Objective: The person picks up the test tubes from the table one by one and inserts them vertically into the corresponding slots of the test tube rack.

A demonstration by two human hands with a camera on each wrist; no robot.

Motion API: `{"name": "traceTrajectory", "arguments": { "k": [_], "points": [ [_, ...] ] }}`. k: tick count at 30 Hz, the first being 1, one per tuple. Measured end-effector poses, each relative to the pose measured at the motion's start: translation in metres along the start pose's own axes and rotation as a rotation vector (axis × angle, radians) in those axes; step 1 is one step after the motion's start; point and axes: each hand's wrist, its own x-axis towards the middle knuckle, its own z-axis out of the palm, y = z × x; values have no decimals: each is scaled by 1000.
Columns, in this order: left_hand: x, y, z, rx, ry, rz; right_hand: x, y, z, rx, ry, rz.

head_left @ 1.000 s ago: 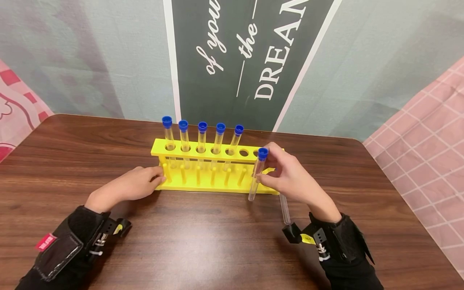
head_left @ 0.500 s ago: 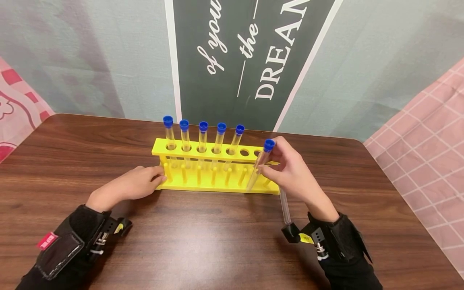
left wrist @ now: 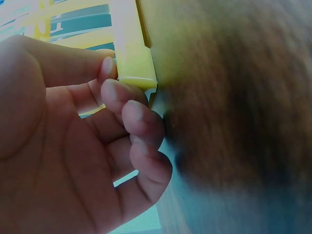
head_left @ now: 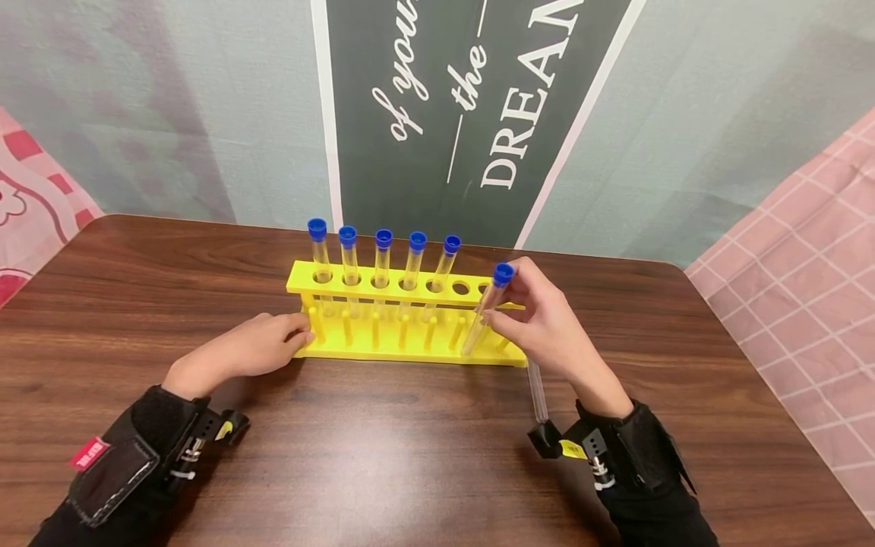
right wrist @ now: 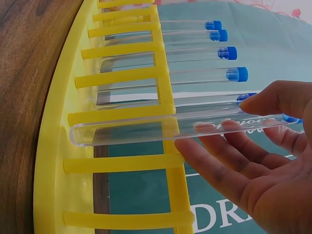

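Note:
A yellow test tube rack [head_left: 383,352] stands on the table, with several clear, blue-capped test tubes [head_left: 380,258] leaning in the holes of its left and middle part. My left hand [head_left: 270,346] holds the rack's left end; in the left wrist view thumb and fingertips pinch the yellow end piece [left wrist: 134,63]. Between the thumb and fingers of my right hand [head_left: 540,323] is one more blue-capped test tube [head_left: 476,328], tilted, its cap up and right. In the right wrist view the held tube [right wrist: 122,132] crosses in front of the rack's pegs [right wrist: 119,165].
Another clear tube [head_left: 538,395] lies on the brown table [head_left: 383,456] beyond the rack's right end, partly hidden under my right hand. Two rack holes [head_left: 461,288] show no tube. A printed cloth backdrop [head_left: 260,114] hangs behind the table.
The right hand has raised the held test tube; its lower end moved from in front of the rack's base to over it, then slightly left. The left hand and rack stay put.

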Motion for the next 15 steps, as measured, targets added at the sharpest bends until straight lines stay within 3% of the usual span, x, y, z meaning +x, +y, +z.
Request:
{"name": "traceTrajectory", "arguments": {
  "k": [15],
  "points": [
    [0, 0, 1, -14, -14, -9, 0, -1, 1, -46, -1, -17]
  ]
}}
